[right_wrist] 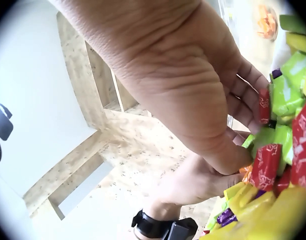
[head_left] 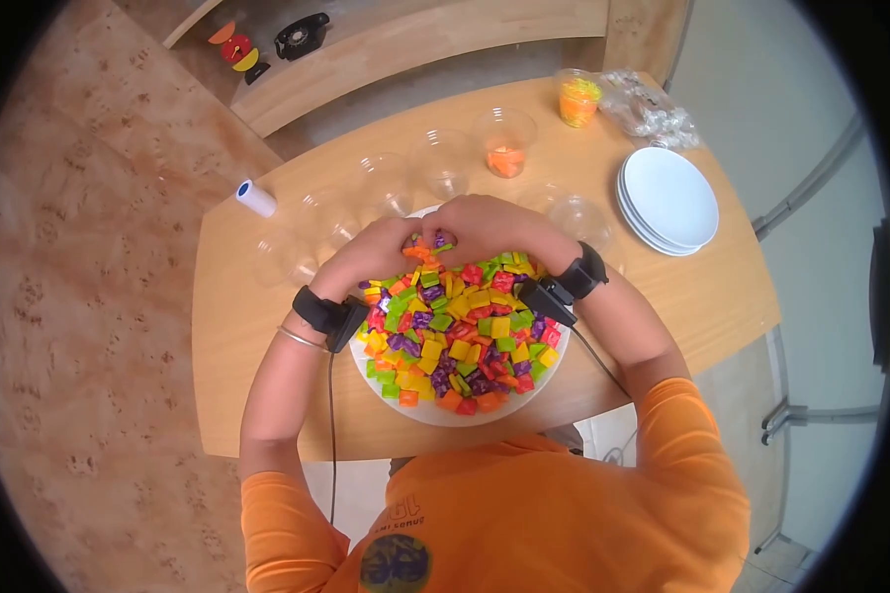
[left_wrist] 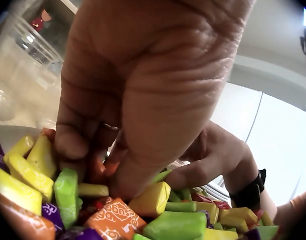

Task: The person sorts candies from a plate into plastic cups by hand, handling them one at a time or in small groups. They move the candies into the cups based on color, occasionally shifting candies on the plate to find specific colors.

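Orange sweets (head_left: 421, 252) at the plate's (head_left: 420, 414) twelve o'clock sit pinched in the left hand (head_left: 378, 249); the right hand (head_left: 473, 225), their two o'clock, hides its grip.

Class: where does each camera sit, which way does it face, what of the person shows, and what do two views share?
Head: worn on the head, facing forward and down at wrapped candies; left hand, right hand, arms and shirt show.
Left wrist: on that wrist, facing along the left hand to the candies; right hand beyond.
Right wrist: on that wrist, facing along the right hand to the candies; left hand beyond.
Shared by both wrist views: the candies.
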A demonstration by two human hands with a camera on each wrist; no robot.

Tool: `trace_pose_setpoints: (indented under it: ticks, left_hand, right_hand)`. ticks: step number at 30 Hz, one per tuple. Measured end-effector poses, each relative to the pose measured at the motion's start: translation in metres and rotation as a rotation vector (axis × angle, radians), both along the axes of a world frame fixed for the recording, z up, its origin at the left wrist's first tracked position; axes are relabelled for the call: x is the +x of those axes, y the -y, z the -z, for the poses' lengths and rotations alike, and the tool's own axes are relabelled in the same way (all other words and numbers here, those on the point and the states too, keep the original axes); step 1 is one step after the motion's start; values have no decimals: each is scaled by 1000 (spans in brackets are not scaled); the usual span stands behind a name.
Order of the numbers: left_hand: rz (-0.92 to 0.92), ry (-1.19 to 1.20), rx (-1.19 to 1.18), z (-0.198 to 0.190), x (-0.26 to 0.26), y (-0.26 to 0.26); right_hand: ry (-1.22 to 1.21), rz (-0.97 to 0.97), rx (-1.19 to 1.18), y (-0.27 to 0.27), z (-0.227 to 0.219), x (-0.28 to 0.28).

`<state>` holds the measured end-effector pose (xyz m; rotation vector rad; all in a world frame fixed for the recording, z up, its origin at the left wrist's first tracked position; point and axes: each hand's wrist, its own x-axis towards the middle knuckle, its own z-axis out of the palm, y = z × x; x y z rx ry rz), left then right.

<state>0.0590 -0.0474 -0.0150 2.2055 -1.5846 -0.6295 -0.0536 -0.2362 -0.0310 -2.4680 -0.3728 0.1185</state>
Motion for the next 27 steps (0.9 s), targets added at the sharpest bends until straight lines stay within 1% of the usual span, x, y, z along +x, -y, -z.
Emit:
trace_pose_setpoints:
  ticks: [2,3,4,5,6,8,9,10,12,13,14,15,16,17,19,21,23,24,26,27]
  left_hand:
    - [-59,19,110,2,3,0]
    - [-60,17,109,5,6,-1]
    - [-12,5,65,7,8,-2]
    - [38,-8,21,10,9,-3]
    - [39,-12,24,13,11,-3]
    - [75,-9,127,3,7,3]
    - [75,-9,127,1,7,4]
    - [73,-53,136,-1,7,5]
    - [75,-92,146,1,9,5]
    - [77,-124,90,4,9,4]
    - [78,-158,35,8,11,3]
    - [81,-159,36,11,13,2]
    - [49,-191,77,8,12,1]
    - [16,-223,117,6,12,1]
    - [24,-251,109,10,15,0]
    - [32,-277,101,13,19,-2]
    - [22,-446,82,12,21,-3]
    - [26,-444,86,12,23,-3]
    - [-5,-560,161,10,23,-3]
    - [-4,-559,166,11,22,-2]
  right_hand:
    - [10,-12,-25,-1,1,-2]
    - [24,-21,-49,-3,2,-3]
    - [22,-21,-48,-4,4,-4]
    - [85,4,-55,-7,7,-4]
    - [148,29,-62,-8,10,-5]
    - [129,22,-49,-10,10,-5]
    - [114,14,-40,-10,9,-4]
    - [117,14,-39,-9,7,-3]
    - [-53,-5,-47,-5,2,-2]
    - [-51,-2,-47,-1,1,-1]
    - [-65,-14,11,4,1,-1]
    - [-81,-27,68,7,1,-1]
    - [-82,-26,69,10,1,0]
    - [-54,-9,92,11,2,0]
    - [-30,5,113,11,8,1]
    - [68,10,98,10,15,4]
    - [82,-11,76,9,14,6]
    - [97,-33,56,9,14,7]
    - [109,-41,72,10,16,8]
    - [120,-53,83,9,17,8]
